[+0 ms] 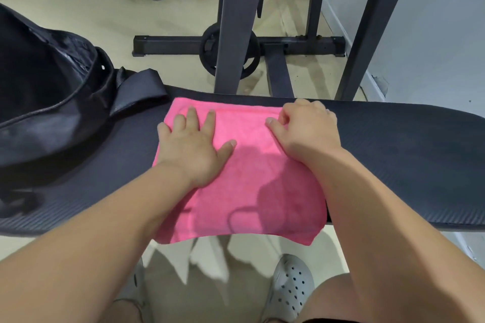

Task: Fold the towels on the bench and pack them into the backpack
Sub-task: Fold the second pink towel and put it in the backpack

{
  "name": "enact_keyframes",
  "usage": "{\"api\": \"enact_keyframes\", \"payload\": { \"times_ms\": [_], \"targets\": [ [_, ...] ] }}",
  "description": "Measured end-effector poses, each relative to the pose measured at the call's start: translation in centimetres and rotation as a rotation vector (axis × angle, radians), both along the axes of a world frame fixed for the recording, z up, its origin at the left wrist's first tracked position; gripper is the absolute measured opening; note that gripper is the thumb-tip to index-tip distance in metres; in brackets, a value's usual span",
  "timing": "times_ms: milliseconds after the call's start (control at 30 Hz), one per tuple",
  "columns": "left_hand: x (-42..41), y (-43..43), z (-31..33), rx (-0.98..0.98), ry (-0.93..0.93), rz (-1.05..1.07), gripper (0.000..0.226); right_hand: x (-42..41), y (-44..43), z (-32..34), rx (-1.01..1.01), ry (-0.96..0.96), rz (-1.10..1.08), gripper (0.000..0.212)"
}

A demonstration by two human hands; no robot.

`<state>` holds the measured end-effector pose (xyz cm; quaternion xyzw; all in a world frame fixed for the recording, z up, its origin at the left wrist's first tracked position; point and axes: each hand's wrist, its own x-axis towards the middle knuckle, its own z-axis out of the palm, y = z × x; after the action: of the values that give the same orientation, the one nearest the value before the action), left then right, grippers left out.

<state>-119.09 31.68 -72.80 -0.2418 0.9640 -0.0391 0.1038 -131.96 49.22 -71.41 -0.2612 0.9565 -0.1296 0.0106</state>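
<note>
A pink towel [252, 186] lies folded on the black padded bench [399, 155], its near edge hanging over the front. My left hand [191, 147] presses flat on the towel's left half, fingers spread. My right hand [307, 128] rests at the towel's far right corner, fingers curled and pinching the fabric's edge. The black backpack [44, 92] sits on the bench's left end, its zipped opening facing the towel, a strap [141, 89] trailing toward the towel's far left corner.
Behind the bench stand dark metal rack uprights [233, 23] with a weight plate [228, 52] and a floor crossbar [236, 46]. A white wall [433, 21] runs along the right. My grey perforated clogs [291, 288] are on the beige floor below the bench.
</note>
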Motion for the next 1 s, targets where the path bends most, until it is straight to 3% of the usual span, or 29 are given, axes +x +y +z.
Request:
{"api": "enact_keyframes", "payload": {
  "times_ms": [100,267,467,733,1000],
  "targets": [
    [1.7,0.9,0.4,-0.082,0.106,-0.085,0.082,-0.4,0.2,0.2,-0.013,0.014,-0.019,0.026],
    [0.9,-2.1,0.6,-0.046,0.303,-0.123,0.053,-0.6,0.7,-0.2,0.055,-0.024,0.056,0.053],
    [-0.5,-4.0,0.5,-0.021,0.213,-0.171,0.051,-0.8,1.0,0.6,0.096,-0.036,0.016,0.041],
    [-3.1,-4.7,3.4,-0.035,0.153,-0.2,0.008,-1.5,1.4,1.2,0.015,-0.097,-0.029,0.017],
    [-4.9,-6.5,5.7,-0.142,0.716,-0.17,0.015,-1.8,0.9,2.5,-0.459,0.228,-0.069,0.017]
  ]
}}
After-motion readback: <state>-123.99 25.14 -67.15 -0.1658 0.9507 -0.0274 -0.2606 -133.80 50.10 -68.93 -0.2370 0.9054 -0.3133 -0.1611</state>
